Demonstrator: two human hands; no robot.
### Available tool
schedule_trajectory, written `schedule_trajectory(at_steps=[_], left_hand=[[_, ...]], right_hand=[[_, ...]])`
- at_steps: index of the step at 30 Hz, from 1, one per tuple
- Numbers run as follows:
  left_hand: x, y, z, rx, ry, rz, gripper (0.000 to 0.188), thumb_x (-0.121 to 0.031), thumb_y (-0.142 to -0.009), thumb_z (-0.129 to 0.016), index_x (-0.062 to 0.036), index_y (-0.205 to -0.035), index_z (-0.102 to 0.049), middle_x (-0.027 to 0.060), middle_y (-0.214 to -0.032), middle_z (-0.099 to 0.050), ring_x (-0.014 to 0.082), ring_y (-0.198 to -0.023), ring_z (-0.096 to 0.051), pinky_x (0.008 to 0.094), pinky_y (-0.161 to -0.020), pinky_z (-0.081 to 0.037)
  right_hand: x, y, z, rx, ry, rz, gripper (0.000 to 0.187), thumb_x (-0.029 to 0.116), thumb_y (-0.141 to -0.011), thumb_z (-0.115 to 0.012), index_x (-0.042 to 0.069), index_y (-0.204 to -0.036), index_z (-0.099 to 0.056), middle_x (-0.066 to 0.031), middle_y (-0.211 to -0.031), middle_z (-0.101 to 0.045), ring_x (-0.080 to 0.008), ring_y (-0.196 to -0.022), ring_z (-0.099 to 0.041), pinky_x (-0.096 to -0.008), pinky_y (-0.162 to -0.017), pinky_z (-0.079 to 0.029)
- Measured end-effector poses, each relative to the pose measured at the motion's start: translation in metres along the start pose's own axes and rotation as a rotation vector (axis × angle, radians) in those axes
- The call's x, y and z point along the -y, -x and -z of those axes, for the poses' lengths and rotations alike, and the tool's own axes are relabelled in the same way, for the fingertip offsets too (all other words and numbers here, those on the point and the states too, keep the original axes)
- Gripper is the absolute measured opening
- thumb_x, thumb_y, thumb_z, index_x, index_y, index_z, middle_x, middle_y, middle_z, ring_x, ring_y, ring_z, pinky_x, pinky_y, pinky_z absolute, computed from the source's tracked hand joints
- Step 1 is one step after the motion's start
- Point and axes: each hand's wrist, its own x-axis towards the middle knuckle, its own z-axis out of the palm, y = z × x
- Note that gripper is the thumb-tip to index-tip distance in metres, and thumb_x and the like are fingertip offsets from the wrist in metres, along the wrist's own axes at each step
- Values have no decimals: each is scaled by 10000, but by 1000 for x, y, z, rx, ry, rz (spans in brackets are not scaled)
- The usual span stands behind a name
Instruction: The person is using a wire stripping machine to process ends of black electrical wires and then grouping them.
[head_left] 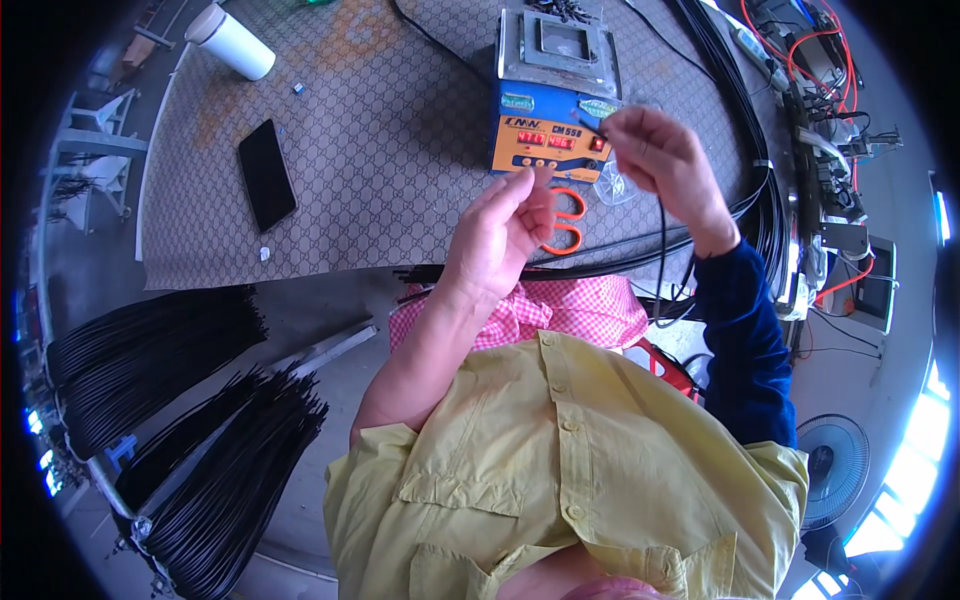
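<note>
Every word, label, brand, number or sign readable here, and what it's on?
Wording not copied out; locations only:
Blue-and-orange machine: dark lettering across its orange front panel.
Two red displays on that panel: lit digits.
Two pale green labels on its blue front: print too small to read.
Tablecloth: small repeating printed motif.

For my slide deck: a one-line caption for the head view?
Right hand pinches a black cable near a blue-and-orange machine; left hand hovers by orange scissors.
</note>
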Motion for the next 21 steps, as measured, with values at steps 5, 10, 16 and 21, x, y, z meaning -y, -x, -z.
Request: schedule_trajectory(at_steps=[5,10,16,21], left_hand=[[16,0,29,-92,0,130,164,-148,-848,-507,-25,-943,-560,8,-709,-539,95,-642,-509,232,-581,-417],[26,3,55,-165,-29,125,155,-161,-836,-518,-40,-920,-566,-3,-702,-534,79,-611,-475,217,-573,-394],[27,6,74,-207,-17,151,156,-156,-834,-518,-45,-930,-571,-7,-704,-535,75,-609,-472,216,-575,-393],[28,5,80,-212,12,161,156,-152,-833,-516,-45,-931,-574,-7,-706,-537,76,-608,-475,216,-575,-394]], right_hand=[[8,-46,30,-166,504,108,189,178,-822,-544,6,-878,-601,3,-600,-525,-37,-538,-484,-177,-447,-375],[5,-88,43,-170,819,203,183,190,-821,-549,22,-876,-598,10,-602,-518,-35,-510,-468,-180,-440,-359],[-5,-120,54,-131,1023,263,186,187,-787,-561,14,-835,-609,-42,-625,-569,-104,-560,-535,-252,-513,-428],[-4,-129,48,-151,1164,277,188,183,-783,-545,9,-809,-614,-85,-653,-597,-144,-578,-565,-274,-540,-446]])
